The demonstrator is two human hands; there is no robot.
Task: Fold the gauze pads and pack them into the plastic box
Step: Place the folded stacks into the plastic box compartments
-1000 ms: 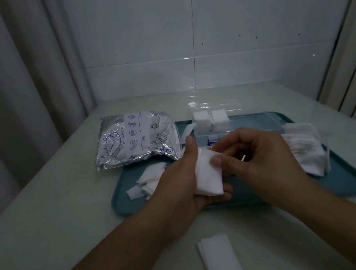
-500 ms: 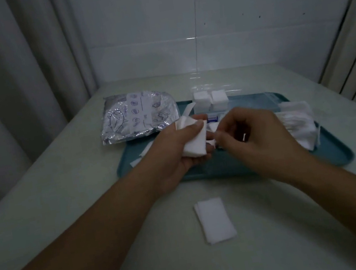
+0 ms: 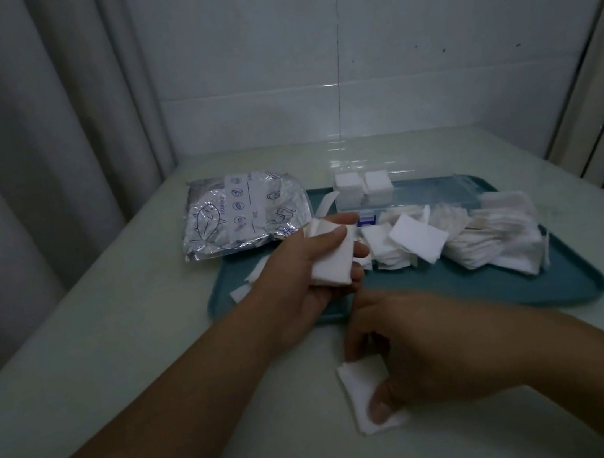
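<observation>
On the table's left side, a foil pouch [image 3: 243, 215] lies just beside the teal tray [image 3: 465, 295]; left hand [image 3: 300, 273] grips a folded gauze pad [image 3: 332, 263] over the tray's near-left corner; right hand [image 3: 416, 362] (blurred) pinches a second pad [image 3: 359, 382] lying on the table [image 3: 110, 343]; clear plastic box [image 3: 365, 185], two stacks inside, sits at the tray's far edge; loose gauze pile [image 3: 495, 235] on the tray's right side.

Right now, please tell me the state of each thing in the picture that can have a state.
Left hand: grips a folded gauze pad.
Right hand: pinches the gauze pad on the table.
Plastic box: open, two stacks of folded pads inside.
Foil packet: lying flat, partly on the tray.
Loose gauze pile: unfolded, on the tray.
</observation>
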